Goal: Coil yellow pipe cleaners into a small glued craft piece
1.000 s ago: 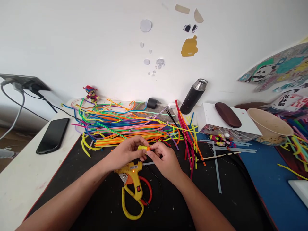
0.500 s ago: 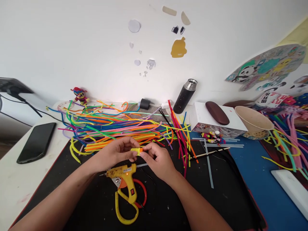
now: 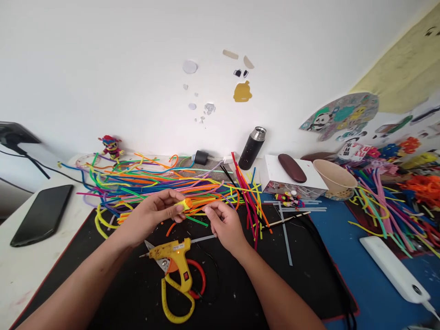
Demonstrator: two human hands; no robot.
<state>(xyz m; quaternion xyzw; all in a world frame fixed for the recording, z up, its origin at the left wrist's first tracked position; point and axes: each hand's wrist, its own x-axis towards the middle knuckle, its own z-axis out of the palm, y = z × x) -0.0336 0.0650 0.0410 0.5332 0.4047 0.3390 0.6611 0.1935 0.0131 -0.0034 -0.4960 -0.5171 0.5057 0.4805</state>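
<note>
My left hand (image 3: 156, 211) pinches a small yellow coil of pipe cleaner with an orange end (image 3: 187, 203) between thumb and fingers. To its right, a short gap away, is my right hand (image 3: 225, 224), its thumb and forefinger closed together. Whether a thin piece sits in that pinch I cannot make out. Under my hands on the black mat lies a yellow hot glue gun (image 3: 172, 251), its small light lit and a clear glue stick (image 3: 202, 239) poking out of its back. Partly beneath it are scissors (image 3: 178, 316) with yellow and red handles.
Behind my hands spreads a heap of colourful pipe cleaners (image 3: 137, 183). A black flask (image 3: 250, 151), a white box (image 3: 312, 176) and a paper bowl (image 3: 335, 176) stand along the wall. A phone (image 3: 43, 213) lies left, a white power strip (image 3: 392, 268) right. A small figure (image 3: 112, 147) stands back left.
My right hand has come off the yellow coil and moved slightly right. My left hand keeps hold of it, now tilted so its orange end shows. The camera view has shifted a little.
</note>
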